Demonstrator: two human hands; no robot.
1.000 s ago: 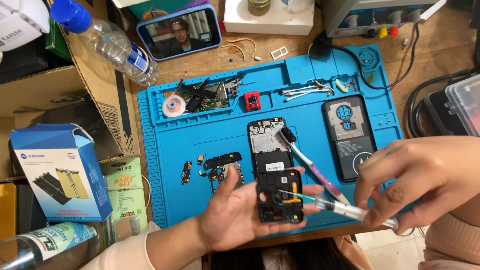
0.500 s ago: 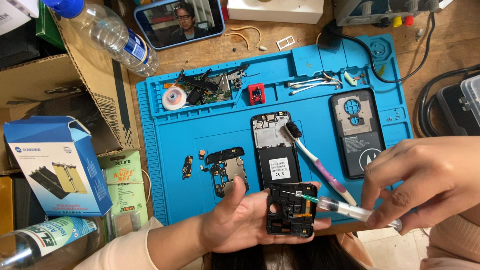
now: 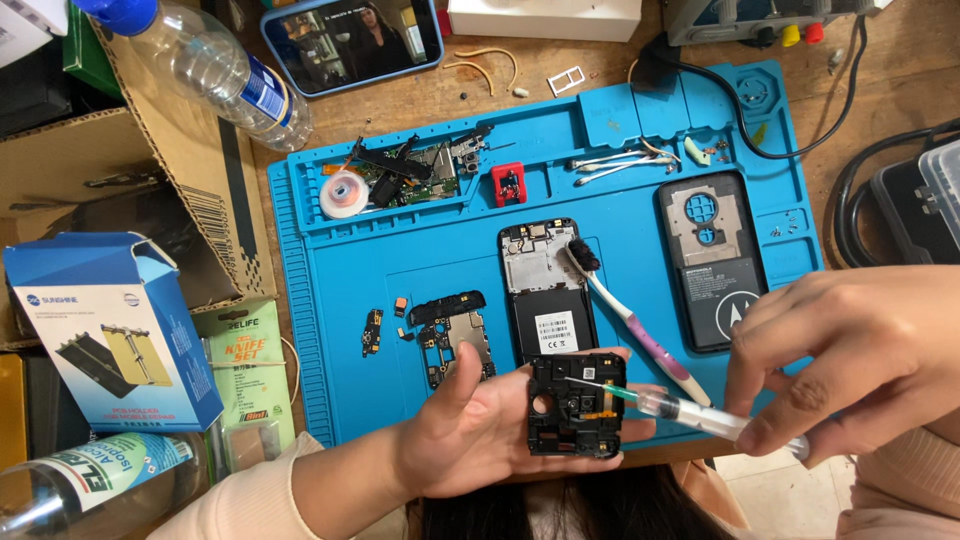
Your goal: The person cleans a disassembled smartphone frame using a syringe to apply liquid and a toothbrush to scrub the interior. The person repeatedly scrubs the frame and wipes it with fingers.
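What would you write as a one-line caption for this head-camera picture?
Left hand cradles a black phone frame piece while the right hand aims a syringe at it above a blue repair mat.

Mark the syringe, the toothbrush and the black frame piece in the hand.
Syringe point(image 3: 690, 412): head view, on the clear barrel, ahead of the right hand's fingers.
Toothbrush point(image 3: 640, 335): head view, mid handle, lying on the blue mat.
Black frame piece point(image 3: 577, 405): head view, its centre, resting on the left hand's fingers.
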